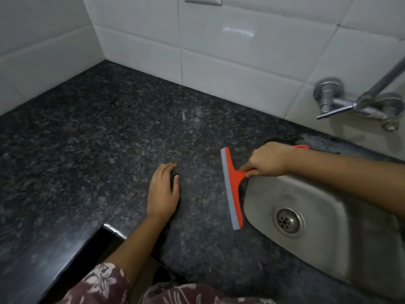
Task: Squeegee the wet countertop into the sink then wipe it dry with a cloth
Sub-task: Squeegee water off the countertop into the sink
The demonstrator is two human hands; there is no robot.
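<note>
A dark speckled granite countertop (98,132) fills most of the view. A steel sink (306,205) with a round drain is sunk into it at the right. My right hand (268,160) grips the handle of an orange squeegee (233,172), whose grey blade lies on the counter right at the sink's left edge. My left hand (163,191) rests flat on the counter to the left of the blade, fingers together and holding nothing. No cloth shows in view.
White wall tiles (230,51) border the counter at the back and left. A chrome wall tap (355,104) sticks out above the sink's far side. The counter's front edge steps inward (114,231) near my body.
</note>
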